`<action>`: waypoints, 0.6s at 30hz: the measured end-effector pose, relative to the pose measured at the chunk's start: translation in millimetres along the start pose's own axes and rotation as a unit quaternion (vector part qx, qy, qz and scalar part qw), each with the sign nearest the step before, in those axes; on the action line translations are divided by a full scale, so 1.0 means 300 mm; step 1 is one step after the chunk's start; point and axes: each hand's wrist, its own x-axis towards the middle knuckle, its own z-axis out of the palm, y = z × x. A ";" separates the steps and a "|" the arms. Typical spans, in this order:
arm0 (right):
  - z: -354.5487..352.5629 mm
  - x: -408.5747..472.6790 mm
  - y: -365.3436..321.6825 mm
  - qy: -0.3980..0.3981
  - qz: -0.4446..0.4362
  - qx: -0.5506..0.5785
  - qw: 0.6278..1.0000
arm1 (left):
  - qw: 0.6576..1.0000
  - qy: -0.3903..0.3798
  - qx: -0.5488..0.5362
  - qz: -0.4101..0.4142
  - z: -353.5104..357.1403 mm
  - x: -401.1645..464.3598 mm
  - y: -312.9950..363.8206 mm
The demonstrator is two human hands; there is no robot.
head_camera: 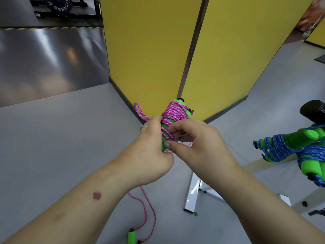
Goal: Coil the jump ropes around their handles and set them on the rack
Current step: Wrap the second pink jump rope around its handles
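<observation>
Both forearms are reaching forward: the left hand is clenching the green handles, whose long axis is pointing up and away. Just right, the right hand is pinching the pink rope against them, blue-roped bundles waiting farther right

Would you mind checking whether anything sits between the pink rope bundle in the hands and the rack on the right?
Nothing visible blocks it: open air separates the pink rope bundle from the rack, though blue coiled ropes already occupy part of it.

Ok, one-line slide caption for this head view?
Both hands, left hand and right hand, wind pink rope around green handles; blue ropes wait coiled at right.
</observation>
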 end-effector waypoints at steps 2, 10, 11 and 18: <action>-0.002 -0.003 0.001 -0.003 0.015 0.011 1.000 | 1.000 -0.024 -0.015 -0.007 -0.007 0.007 0.003; 0.005 -0.008 -0.011 -0.008 -0.011 0.011 1.000 | 0.999 -0.013 -0.040 0.001 -0.017 -0.002 0.010; 0.005 -0.007 -0.014 0.004 -0.032 0.001 0.999 | 0.999 0.002 -0.049 -0.006 -0.018 0.000 0.012; -0.015 -0.006 -0.031 0.031 0.080 0.275 0.958 | 0.986 0.078 -0.130 -0.062 -0.032 0.020 0.018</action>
